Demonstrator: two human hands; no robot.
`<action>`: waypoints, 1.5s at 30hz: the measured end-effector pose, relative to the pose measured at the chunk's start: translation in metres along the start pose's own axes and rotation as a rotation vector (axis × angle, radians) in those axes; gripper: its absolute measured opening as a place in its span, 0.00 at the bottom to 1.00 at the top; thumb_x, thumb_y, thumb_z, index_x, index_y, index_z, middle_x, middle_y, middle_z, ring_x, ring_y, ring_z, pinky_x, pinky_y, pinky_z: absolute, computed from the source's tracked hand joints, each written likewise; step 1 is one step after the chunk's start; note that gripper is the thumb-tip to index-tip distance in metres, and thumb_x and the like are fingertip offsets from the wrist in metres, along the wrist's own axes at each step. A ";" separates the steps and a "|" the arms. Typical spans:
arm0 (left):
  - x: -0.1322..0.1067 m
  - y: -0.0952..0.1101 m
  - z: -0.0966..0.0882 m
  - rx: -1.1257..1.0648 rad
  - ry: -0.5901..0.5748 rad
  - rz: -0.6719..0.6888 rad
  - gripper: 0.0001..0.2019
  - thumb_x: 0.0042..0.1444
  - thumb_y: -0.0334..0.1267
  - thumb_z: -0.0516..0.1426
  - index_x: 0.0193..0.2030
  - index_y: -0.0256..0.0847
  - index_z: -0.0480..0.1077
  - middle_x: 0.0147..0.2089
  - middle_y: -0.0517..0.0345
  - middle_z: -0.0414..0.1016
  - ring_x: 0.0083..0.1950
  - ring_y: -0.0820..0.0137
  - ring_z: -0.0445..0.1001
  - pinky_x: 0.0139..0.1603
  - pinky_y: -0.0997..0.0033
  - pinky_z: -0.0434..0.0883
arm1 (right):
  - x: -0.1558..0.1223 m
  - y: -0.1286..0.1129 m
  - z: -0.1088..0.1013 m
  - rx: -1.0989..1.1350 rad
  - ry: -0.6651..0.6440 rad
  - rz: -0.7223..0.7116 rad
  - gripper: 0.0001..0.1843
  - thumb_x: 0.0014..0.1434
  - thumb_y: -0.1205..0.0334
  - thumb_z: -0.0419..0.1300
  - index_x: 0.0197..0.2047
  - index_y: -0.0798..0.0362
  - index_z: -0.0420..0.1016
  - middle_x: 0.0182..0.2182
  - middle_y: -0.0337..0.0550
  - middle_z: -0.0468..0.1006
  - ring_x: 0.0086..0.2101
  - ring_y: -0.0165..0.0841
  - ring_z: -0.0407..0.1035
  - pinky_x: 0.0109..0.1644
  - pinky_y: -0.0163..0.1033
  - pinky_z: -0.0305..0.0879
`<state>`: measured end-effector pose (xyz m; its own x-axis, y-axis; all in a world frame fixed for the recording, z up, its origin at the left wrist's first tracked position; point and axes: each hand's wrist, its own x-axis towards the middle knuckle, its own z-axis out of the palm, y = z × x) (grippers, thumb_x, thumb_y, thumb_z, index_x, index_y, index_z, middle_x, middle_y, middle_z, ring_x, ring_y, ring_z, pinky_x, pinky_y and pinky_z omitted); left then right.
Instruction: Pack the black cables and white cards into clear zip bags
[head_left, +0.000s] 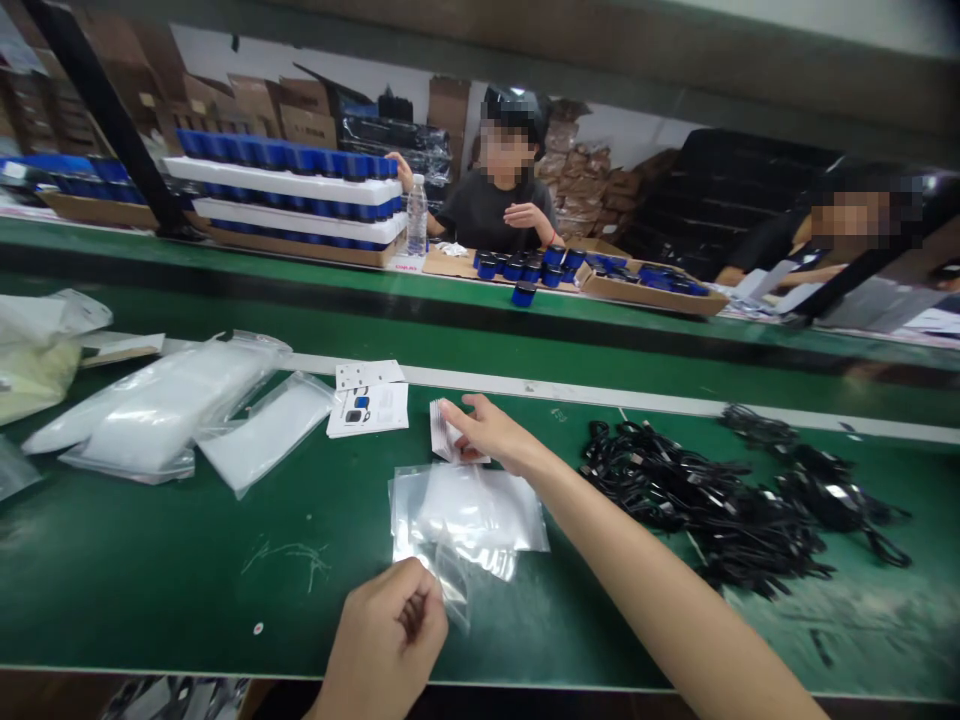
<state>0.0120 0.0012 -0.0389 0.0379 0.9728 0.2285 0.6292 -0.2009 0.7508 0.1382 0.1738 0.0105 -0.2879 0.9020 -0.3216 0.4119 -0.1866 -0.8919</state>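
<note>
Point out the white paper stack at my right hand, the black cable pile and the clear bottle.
White paper stack (441, 434): head view, on its exposed left side.
Black cable pile (694, 495): head view, around the pile's middle.
Clear bottle (417, 218): head view, mid-body.

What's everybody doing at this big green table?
Someone's right hand is touching a small stack of papers. Their left hand is curled up by a clear bag; I can't tell if it's gripping it. Black cables lie in a heap to the right. Across the table, another person sits behind little blue-and-black things.
</note>
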 end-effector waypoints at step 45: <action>0.013 0.006 -0.020 0.014 0.463 -0.175 0.10 0.58 0.40 0.49 0.25 0.44 0.60 0.13 0.70 0.63 0.13 0.76 0.64 0.16 0.79 0.63 | -0.145 0.067 0.072 -0.109 0.405 -0.761 0.09 0.57 0.71 0.54 0.30 0.57 0.74 0.19 0.41 0.70 0.20 0.29 0.64 0.24 0.33 0.60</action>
<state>0.0005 0.0104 -0.0192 -0.4166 0.8376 0.3533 0.6055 -0.0342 0.7951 0.1452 0.0021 -0.0256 -0.1971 0.8394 0.5065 0.3187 0.5434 -0.7766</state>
